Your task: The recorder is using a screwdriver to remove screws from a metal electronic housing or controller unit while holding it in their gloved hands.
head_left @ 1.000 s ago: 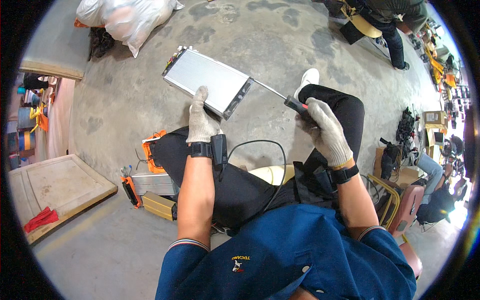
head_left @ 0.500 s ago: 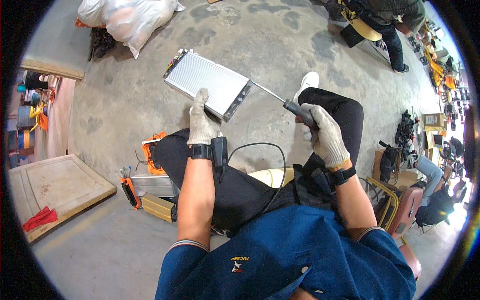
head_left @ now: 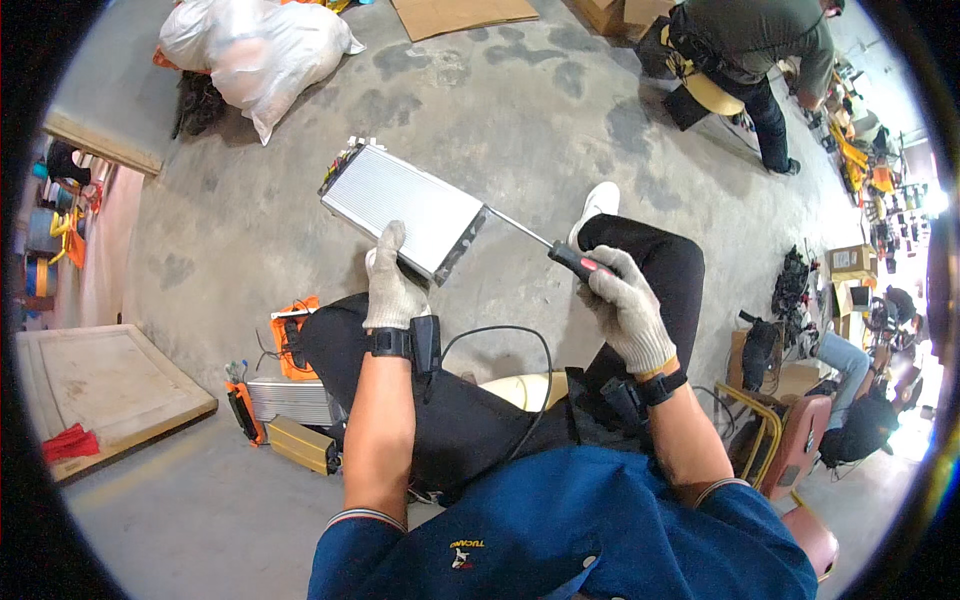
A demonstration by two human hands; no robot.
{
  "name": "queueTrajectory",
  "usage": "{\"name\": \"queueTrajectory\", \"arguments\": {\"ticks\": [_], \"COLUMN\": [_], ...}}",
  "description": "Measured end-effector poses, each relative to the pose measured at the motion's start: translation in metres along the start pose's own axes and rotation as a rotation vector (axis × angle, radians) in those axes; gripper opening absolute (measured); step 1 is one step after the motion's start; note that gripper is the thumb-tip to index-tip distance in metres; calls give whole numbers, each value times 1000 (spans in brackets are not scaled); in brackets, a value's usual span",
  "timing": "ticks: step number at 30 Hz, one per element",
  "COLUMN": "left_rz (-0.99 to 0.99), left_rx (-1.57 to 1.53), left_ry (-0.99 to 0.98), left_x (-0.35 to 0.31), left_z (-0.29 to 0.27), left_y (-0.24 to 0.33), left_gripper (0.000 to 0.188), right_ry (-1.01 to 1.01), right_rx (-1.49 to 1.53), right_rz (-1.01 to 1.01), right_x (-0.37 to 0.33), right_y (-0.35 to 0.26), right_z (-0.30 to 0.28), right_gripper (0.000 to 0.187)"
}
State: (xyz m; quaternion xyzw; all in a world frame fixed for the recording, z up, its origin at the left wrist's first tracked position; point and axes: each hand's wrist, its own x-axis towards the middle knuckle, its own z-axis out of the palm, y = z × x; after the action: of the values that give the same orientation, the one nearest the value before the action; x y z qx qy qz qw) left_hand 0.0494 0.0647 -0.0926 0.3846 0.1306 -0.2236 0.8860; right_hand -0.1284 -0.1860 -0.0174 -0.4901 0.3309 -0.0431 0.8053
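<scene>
My gloved left hand (head_left: 393, 280) grips the near long edge of a flat silver box with a ribbed metal case (head_left: 405, 205), thumb on top. Wires and connectors stick out at the box's far-left end, and a black plate closes its right end. My right hand (head_left: 622, 295), also gloved, is wrapped round the dark handle of a screwdriver (head_left: 568, 258). Its long shaft reaches up and left to the far corner of that black end. Whether the tip sits in a screw is too small to tell.
By my left leg lie a second ribbed metal box (head_left: 295, 402), a gold-coloured case (head_left: 303, 446) and an orange part (head_left: 294, 340). A wooden panel with a red cloth (head_left: 70, 442) is at the left. White bags (head_left: 262, 60) lie far left; another person (head_left: 765, 60) works far right.
The view has tilted, so more of the far floor and a cardboard sheet show. Fingers of my right hand have shifted on the screwdriver handle, baring a red patch. The left hand keeps its grip.
</scene>
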Motion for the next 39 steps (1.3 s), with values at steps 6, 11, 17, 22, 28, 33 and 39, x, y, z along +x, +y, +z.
{"name": "queueTrajectory", "arguments": {"ticks": [6,11,17,22,28,33,39], "left_rz": [19,19,-30,-71,-46,-59,-21], "left_rx": [-30,29,9,-42,-19,2,-29], "left_ry": [10,-44,-62,-41,-58,-99,-111], "left_x": [1,1,-14,-16,-17,-15,-24], "left_z": [-3,4,17,25,23,23,36], "left_y": [-5,-6,5,7,8,8,14], "left_gripper": [73,77,80,76,76,76,72], "right_ry": [-40,54,-23,-88,75,-156,90], "right_rx": [23,-35,-12,-37,36,-1,55], "right_rz": [139,-9,63,3,-5,131,-44], "right_x": [-3,3,-5,-5,-15,-3,-10], "right_y": [-12,8,-9,-3,-8,-9,-4], "right_z": [6,3,7,-2,24,-9,16], "right_gripper": [32,37,37,38,36,36,36]}}
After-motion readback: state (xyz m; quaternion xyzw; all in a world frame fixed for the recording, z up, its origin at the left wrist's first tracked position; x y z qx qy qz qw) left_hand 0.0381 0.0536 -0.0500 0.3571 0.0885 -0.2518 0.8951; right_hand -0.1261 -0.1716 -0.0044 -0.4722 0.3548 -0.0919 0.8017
